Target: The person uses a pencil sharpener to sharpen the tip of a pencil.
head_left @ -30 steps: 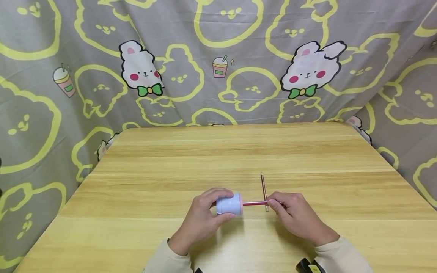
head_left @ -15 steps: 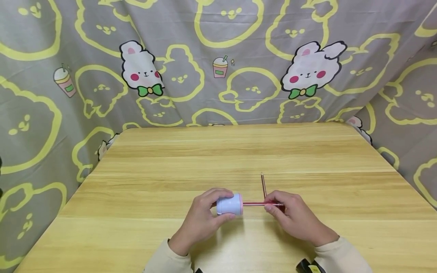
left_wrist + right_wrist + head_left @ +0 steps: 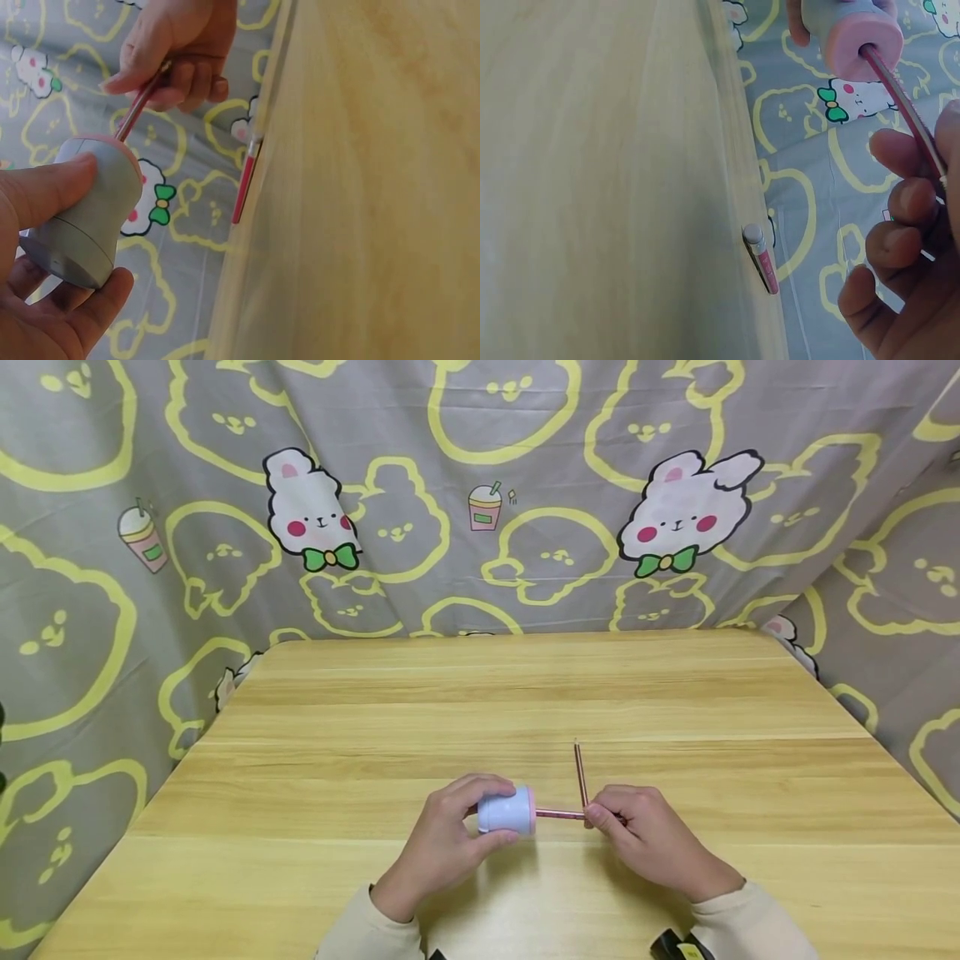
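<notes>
My left hand [image 3: 447,837] grips a light blue pencil sharpener [image 3: 505,811], thumb on one side and fingers on the other. The sharpener lies sideways above the table, its pink end [image 3: 847,56] facing right. A dark red striped pencil [image 3: 559,814] has its tip in the round hole of that end, as the right wrist view shows; the tip is hidden inside. My right hand [image 3: 651,832] pinches this pencil near its back end between thumb and index finger. A second red pencil [image 3: 580,770] lies on the table behind the right fingertips, pointing away from me.
The wood-grain table [image 3: 360,718] runs back to a grey curtain [image 3: 465,577] with yellow outlines and rabbit faces. A black device with a yellow label [image 3: 678,945] is strapped by the right sleeve [image 3: 750,922].
The right fingers shift along and around the pencil, left and then slightly back right. Its back end dips a little. The left hand and sharpener stay almost still.
</notes>
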Demonstrator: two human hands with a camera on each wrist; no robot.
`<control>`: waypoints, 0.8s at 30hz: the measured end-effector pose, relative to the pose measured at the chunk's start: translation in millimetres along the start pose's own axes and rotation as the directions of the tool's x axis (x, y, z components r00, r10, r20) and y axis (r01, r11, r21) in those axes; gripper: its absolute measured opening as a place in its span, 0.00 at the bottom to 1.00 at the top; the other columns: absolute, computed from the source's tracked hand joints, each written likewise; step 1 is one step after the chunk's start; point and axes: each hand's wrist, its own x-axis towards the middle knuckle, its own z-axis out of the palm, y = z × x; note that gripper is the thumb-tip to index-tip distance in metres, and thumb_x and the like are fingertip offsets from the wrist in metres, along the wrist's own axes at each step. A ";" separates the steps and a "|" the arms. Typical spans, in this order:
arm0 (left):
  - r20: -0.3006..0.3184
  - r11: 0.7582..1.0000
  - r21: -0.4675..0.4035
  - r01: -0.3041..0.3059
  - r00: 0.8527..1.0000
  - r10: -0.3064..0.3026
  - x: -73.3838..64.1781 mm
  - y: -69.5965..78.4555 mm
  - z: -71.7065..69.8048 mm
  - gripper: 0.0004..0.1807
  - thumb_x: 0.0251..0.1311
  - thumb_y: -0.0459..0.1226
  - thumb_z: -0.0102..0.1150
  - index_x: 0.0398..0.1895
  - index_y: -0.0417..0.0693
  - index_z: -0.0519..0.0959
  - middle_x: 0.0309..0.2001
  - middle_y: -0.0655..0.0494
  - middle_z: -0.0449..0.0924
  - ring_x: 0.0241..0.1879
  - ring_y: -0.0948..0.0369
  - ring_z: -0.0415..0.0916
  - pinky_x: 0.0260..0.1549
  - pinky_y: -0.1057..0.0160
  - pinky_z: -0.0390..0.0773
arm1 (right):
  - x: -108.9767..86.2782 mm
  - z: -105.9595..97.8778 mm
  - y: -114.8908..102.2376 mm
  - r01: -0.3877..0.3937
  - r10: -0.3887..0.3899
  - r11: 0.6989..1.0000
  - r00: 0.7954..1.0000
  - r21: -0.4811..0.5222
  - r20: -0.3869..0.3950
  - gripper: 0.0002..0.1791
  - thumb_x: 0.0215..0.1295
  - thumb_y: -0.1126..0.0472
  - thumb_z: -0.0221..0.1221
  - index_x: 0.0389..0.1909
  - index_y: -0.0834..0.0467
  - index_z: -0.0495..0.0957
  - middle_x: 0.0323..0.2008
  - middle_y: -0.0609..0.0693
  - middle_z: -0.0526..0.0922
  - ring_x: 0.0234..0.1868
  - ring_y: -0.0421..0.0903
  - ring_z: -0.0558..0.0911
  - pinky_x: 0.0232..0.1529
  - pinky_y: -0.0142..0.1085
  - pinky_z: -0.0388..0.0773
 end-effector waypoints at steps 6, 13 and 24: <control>-0.009 1.000 0.016 0.012 1.000 -0.012 0.0 -0.2 -0.1 0.24 0.43 0.27 0.75 0.47 0.40 0.79 0.50 0.50 0.80 0.47 0.54 0.79 0.42 0.65 0.82 | -0.6 -0.4 -1.2 -0.035 0.033 0.998 0.999 0.057 0.036 0.07 0.63 0.70 0.60 0.32 0.54 0.79 0.19 0.31 0.64 0.20 0.27 0.62 0.17 0.23 0.63; -0.015 1.000 0.011 0.009 1.000 -0.009 0.0 -0.3 -0.6 0.23 0.43 0.27 0.75 0.46 0.39 0.79 0.49 0.50 0.80 0.46 0.54 0.79 0.41 0.66 0.82 | -1.0 -1.1 -1.0 -0.015 0.011 0.996 0.999 0.084 0.042 0.10 0.61 0.71 0.63 0.38 0.53 0.76 0.20 0.33 0.67 0.20 0.27 0.61 0.15 0.22 0.61; -0.017 1.000 0.016 -0.003 1.000 0.004 0.3 -1.5 -0.1 0.23 0.44 0.26 0.75 0.46 0.40 0.79 0.48 0.50 0.80 0.45 0.54 0.79 0.41 0.65 0.83 | -0.4 0.2 1.1 -0.003 0.002 0.999 1.000 0.046 0.019 0.12 0.61 0.74 0.60 0.31 0.52 0.78 0.20 0.32 0.64 0.20 0.27 0.60 0.16 0.21 0.60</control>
